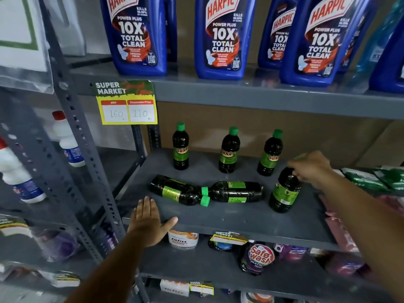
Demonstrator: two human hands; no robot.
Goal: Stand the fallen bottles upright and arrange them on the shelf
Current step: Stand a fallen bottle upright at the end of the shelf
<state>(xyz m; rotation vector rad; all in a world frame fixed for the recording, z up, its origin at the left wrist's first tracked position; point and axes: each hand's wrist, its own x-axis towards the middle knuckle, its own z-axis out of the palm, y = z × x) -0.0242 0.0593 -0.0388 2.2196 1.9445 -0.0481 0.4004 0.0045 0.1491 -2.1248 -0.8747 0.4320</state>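
Note:
Dark bottles with green caps and green labels sit on the grey middle shelf (pixel 240 219). Three stand upright at the back: the left bottle (pixel 180 147), the middle bottle (pixel 229 152) and the right bottle (pixel 270 154). Two lie on their sides nearer the front, caps meeting: the left fallen bottle (pixel 175 190) and the right fallen bottle (pixel 238 191). My right hand (pixel 311 168) grips the top of a sixth bottle (pixel 285 191), which stands slightly tilted at the right; its cap is hidden under the fingers. My left hand (pixel 147 219) rests flat and open on the shelf's front left edge.
Large blue Harpic bottles (pixel 220 38) fill the shelf above, with a yellow price tag (pixel 127 106) on its edge. Green packets (pixel 369 178) lie to the right. Detergent pouches (pixel 260 256) and a tub (pixel 183 239) sit on the shelf below. White bottles (pixel 65 138) stand on the left rack.

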